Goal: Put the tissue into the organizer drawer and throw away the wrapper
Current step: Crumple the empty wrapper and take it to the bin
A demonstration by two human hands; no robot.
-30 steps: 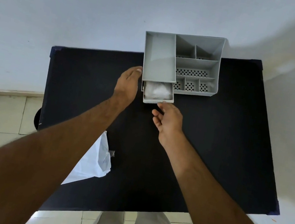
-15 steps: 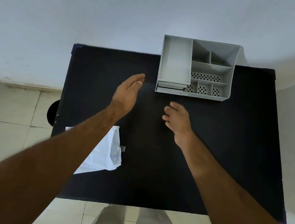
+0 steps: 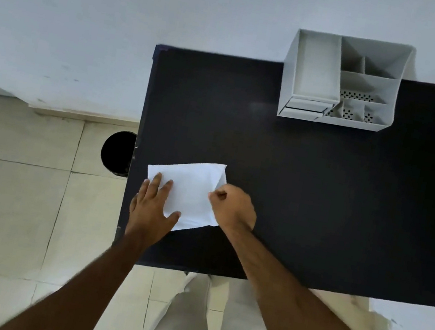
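A white wrapper [image 3: 192,189] lies flat near the left front of the black table [image 3: 320,196]. My left hand [image 3: 152,205] rests palm-down on its left part, fingers spread. My right hand [image 3: 232,207] is closed in a pinch on the wrapper's right edge. The grey organizer [image 3: 343,79] stands at the table's far right, its small front drawer [image 3: 305,109] pushed in. The tissue is not visible.
A black round bin [image 3: 117,152] stands on the tiled floor just left of the table's left edge. A white wall runs behind the table. My light trousers show below the front edge.
The drawer with the tissue was pushed shut. Both hands drew back from the organizer to the wrapper; the left now presses it and the right has pinched its edge. The view swung left.
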